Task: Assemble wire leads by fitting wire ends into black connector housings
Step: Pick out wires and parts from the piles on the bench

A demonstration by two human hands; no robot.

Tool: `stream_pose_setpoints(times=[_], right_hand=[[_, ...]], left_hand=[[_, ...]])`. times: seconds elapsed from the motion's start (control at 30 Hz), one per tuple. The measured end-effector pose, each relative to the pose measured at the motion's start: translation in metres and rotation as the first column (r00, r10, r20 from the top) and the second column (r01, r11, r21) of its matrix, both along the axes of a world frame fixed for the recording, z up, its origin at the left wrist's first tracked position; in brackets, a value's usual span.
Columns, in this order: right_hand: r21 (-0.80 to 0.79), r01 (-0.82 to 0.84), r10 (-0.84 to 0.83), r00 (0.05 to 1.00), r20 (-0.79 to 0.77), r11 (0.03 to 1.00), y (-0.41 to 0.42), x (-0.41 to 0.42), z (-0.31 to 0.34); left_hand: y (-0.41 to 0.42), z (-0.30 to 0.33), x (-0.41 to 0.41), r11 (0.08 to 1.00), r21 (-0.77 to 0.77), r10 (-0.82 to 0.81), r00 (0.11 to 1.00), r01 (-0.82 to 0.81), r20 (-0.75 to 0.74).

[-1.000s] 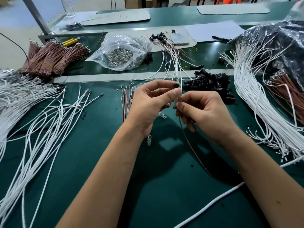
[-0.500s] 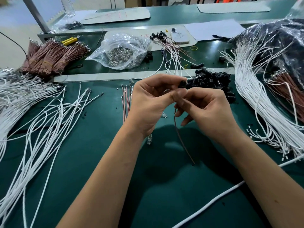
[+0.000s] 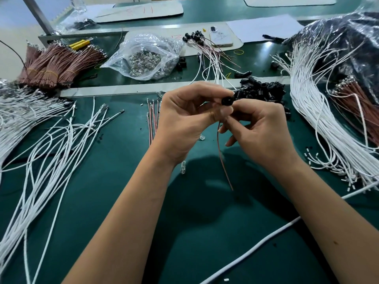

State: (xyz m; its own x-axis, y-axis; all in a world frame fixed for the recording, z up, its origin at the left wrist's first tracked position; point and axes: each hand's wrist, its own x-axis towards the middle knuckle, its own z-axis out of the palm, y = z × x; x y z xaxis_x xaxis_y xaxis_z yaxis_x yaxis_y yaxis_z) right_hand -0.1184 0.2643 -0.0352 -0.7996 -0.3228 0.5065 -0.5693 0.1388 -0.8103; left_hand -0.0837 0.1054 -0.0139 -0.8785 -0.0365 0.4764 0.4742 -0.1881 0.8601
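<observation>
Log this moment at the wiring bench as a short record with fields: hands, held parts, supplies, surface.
left hand: left hand pinches the black connector housing at its fingertips
right hand: right hand pinches the brown wire just under the housing
wire: hangs down from the fingers, lower end free above the mat
housing stock: pile of black housings just behind the hands
wire stock: white wires at left, white wire bundle at right, brown wire bundles far left
finished leads: leads with black housings beyond the rail
bag: clear bag of small clear parts
surface: green mat
</observation>
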Motion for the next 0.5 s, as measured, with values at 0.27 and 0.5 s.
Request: stream_pose_setpoints(times=[0.27,0.5], right_hand=[[0.029,0.081,-0.077,0.990,-0.115,0.996,0.0006,-0.0021,-0.0008],[-0.015,0.070,-0.071,0.990,-0.124,0.997,0.0002,-0.0016,-0.0013]], left_hand=[[-0.0014,-0.0043,-0.0026,0.998,0.059,0.027,0.995,-0.033,0.096],[-0.0008,-0.0029,-0.0017,0.995,0.092,0.021,0.991,-0.033,0.132]])
